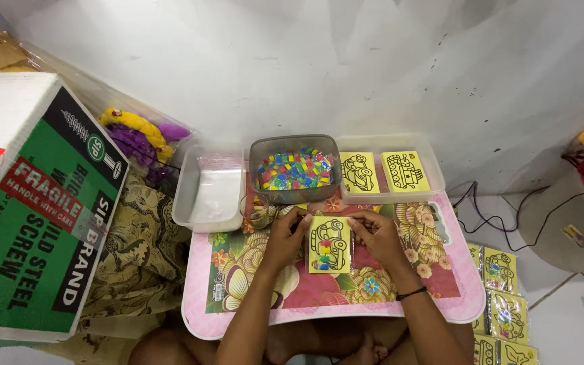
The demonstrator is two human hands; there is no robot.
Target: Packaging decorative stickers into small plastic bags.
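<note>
Yellow card (pixel 329 245) with car outline, pinched at top edge between left hand (pixel 285 236) and right hand (pixel 376 235), over flowered tabletop (pixel 265 297), grey tub of coloured tiles (pixel 295 169) just behind

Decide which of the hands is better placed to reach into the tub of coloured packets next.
Probably the left hand: the grey tub sits just above it, while the right hand lies nearer the clear tray.
</note>
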